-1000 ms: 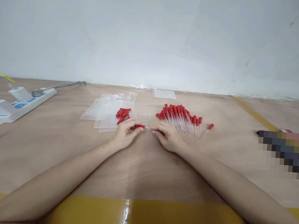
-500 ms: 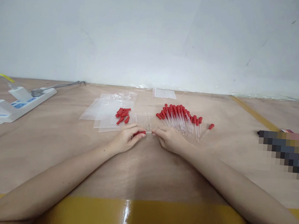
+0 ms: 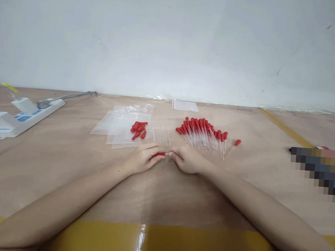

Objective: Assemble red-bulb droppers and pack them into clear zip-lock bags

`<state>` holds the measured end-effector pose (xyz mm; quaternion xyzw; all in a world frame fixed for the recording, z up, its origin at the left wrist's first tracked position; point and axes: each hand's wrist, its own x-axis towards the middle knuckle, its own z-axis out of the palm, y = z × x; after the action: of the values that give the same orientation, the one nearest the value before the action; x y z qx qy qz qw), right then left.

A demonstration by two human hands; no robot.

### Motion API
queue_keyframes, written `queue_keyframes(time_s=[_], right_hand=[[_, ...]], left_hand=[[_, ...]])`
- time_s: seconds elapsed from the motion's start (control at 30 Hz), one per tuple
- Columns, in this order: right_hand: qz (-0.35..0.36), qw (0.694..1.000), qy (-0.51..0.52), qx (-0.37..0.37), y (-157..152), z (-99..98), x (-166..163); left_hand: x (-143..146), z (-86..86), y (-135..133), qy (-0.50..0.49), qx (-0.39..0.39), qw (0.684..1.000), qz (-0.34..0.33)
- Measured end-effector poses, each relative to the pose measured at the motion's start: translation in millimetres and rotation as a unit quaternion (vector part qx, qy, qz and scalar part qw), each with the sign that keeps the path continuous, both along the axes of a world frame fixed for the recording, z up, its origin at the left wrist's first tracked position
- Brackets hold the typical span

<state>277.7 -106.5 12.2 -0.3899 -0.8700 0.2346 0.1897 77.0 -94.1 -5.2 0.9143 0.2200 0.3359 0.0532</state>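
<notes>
Having been drawn closer together than a second before, the left hand [image 3: 143, 160] and right hand [image 3: 186, 160] were pinched on a red-bulbed dropper [image 3: 161, 154], just nearer than the dropper pile [image 3: 203, 133].

Matt wooden table [image 3: 66, 164], glossy yellow tape [image 3: 158, 242], clear plastic bags [image 3: 121, 123], red rubber bulbs [image 3: 138, 128].

soft even light, mild blur

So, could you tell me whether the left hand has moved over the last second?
Yes. The left hand slid slightly toward the person, away from the loose red bulbs, gripping a red bulb.
</notes>
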Motion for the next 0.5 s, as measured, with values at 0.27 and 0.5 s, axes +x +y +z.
queue_keyframes(time_s=[0.27,0.5], right_hand=[[-0.010,0.993,0.037,-0.115,2.2,17.1,-4.9],[-0.276,0.949,0.098,-0.114,29.3,38.7,50.5]], left_hand=[[-0.3,3.7,9.5,-0.023,0.035,0.999,0.014],[-34.2,7.0,40.3,-0.072,-0.027,0.966,0.245]])
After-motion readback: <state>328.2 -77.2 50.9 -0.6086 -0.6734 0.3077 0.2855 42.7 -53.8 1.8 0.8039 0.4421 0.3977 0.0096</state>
